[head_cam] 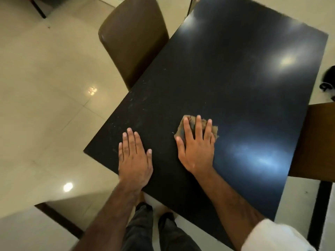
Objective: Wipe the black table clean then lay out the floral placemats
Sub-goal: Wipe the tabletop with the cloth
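Observation:
The black table [235, 73] fills the middle and right of the head view, glossy with light reflections. Pale smudges and specks mark its left part near the edge. My right hand [196, 147] lies flat with straight fingers, pressing a small brown cloth [214, 130] onto the tabletop near the front. My left hand [135, 156] rests flat and empty on the table near its front left corner, fingers straight. No floral placemats are in view.
A brown padded chair [134, 40] is tucked at the table's left side. A wooden surface [317, 142] juts in at the right edge. A dark object [329, 78] lies on the glossy tiled floor [45, 96] at far right. My legs stand below the table's front edge.

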A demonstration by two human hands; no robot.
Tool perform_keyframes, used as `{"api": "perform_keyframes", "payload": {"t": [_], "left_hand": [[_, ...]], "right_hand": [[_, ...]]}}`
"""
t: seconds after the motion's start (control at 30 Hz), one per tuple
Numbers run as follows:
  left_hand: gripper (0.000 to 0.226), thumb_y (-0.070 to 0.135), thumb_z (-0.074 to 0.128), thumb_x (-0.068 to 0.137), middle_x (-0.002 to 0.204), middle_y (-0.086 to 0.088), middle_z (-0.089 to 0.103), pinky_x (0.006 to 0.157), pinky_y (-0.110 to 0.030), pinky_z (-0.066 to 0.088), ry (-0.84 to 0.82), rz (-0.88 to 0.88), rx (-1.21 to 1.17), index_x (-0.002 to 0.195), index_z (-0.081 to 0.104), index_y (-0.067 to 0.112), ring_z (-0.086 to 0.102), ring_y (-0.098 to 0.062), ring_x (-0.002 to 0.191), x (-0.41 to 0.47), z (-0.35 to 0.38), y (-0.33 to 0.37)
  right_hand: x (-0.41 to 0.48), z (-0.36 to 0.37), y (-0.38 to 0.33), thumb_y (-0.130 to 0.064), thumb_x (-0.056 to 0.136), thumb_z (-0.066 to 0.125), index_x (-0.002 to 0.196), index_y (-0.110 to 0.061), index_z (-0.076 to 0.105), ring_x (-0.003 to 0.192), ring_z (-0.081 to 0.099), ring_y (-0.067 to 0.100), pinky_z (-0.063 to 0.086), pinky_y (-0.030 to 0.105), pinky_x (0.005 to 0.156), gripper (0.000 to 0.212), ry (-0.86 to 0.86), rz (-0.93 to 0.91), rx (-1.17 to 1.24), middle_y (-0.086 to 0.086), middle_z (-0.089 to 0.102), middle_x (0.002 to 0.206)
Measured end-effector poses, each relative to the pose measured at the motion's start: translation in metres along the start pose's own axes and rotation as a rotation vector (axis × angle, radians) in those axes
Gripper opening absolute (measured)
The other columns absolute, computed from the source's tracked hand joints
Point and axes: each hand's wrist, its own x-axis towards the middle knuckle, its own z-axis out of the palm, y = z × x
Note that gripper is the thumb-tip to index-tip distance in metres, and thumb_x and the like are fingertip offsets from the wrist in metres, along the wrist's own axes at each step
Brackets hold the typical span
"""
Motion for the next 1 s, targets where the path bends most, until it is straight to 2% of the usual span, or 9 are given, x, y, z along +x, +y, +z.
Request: {"api": "perform_keyframes", "payload": {"t": [0.17,0.3,0.37,0.53,0.63,0.7,0.8,0.9,1.0], "left_hand": [[0.081,0.056,0.014,0.112,0.183,-0.008,-0.027,0.136,-0.045,-0.012,0.036,0.032,-0.015,0.174,-0.014,0.014,-0.025,-0.025,0.169,-0.002,0.003,-0.004],[0.079,0.052,0.016,0.113,0.183,-0.008,-0.026,0.138,-0.045,-0.011,0.028,0.070,-0.004,0.176,-0.012,0.013,-0.024,-0.025,0.170,-0.006,0.003,-0.012],[0.078,0.051,0.014,0.114,0.183,-0.007,-0.027,0.139,-0.047,-0.009,0.000,0.077,0.011,0.176,-0.013,0.013,-0.024,-0.025,0.170,-0.005,-0.001,-0.016],[0.082,0.058,-0.003,0.107,0.182,-0.007,-0.030,0.140,-0.049,-0.005,-0.020,0.083,0.057,0.175,-0.016,0.015,-0.026,-0.026,0.169,-0.005,-0.007,-0.020],[0.088,0.063,-0.012,0.101,0.180,-0.007,-0.034,0.138,-0.049,-0.010,-0.030,0.080,0.083,0.174,-0.020,0.015,-0.029,-0.027,0.168,0.004,-0.011,-0.020],[0.087,0.065,-0.010,0.102,0.179,-0.006,-0.036,0.138,-0.050,-0.012,-0.036,0.073,0.082,0.173,-0.022,0.016,-0.031,-0.027,0.167,0.020,-0.017,-0.020],[0.081,0.063,0.004,0.111,0.180,-0.006,-0.034,0.138,-0.052,-0.011,-0.009,0.078,0.082,0.173,-0.021,0.017,-0.030,-0.027,0.167,0.049,-0.025,-0.022],[0.080,0.062,0.009,0.113,0.180,-0.005,-0.034,0.137,-0.051,-0.013,-0.013,0.086,0.083,0.173,-0.021,0.018,-0.030,-0.028,0.167,0.065,-0.028,-0.025],[0.081,0.060,0.011,0.113,0.181,-0.006,-0.033,0.138,-0.053,-0.010,0.002,0.120,0.072,0.174,-0.019,0.016,-0.029,-0.027,0.168,0.064,-0.028,-0.027]], "right_hand": [[0.043,0.003,-0.063,-0.068,0.109,0.031,0.178,-0.036,0.010,0.169,0.003,0.049,0.028,0.066,0.127,0.078,-0.016,-0.135,0.006,0.012,0.008,0.185],[0.002,0.012,-0.063,-0.069,0.109,0.034,0.178,-0.039,0.007,0.171,-0.001,0.044,0.025,0.065,0.129,0.080,-0.029,-0.298,0.007,0.008,0.005,0.186],[-0.030,0.017,-0.049,-0.069,0.109,0.037,0.178,-0.040,0.006,0.171,-0.004,0.041,0.021,0.064,0.130,0.081,-0.033,-0.314,0.023,0.005,0.002,0.187],[-0.077,0.024,0.000,-0.073,0.108,0.032,0.178,-0.041,0.006,0.171,-0.003,0.043,0.020,0.067,0.127,0.081,-0.023,-0.169,-0.023,0.004,-0.004,0.187],[-0.037,0.015,0.023,-0.072,0.110,0.027,0.178,-0.040,0.008,0.170,0.002,0.047,0.028,0.073,0.127,0.078,0.026,0.047,-0.039,0.008,0.002,0.187],[0.014,0.006,0.030,-0.070,0.111,0.028,0.178,-0.037,0.012,0.168,0.008,0.051,0.031,0.075,0.125,0.076,0.058,0.123,-0.042,0.012,0.011,0.185],[0.091,-0.005,0.014,-0.068,0.111,0.030,0.177,-0.034,0.022,0.166,0.014,0.054,0.030,0.073,0.126,0.074,0.111,0.144,-0.038,0.016,0.022,0.182],[0.131,-0.008,-0.034,-0.069,0.110,0.029,0.177,-0.034,0.020,0.167,0.011,0.054,0.025,0.071,0.129,0.076,0.096,0.138,-0.015,0.016,0.019,0.183],[0.120,-0.003,-0.082,-0.069,0.109,0.029,0.178,-0.036,0.010,0.168,0.004,0.053,0.023,0.068,0.129,0.078,0.036,-0.043,-0.018,0.014,0.009,0.185]]}}
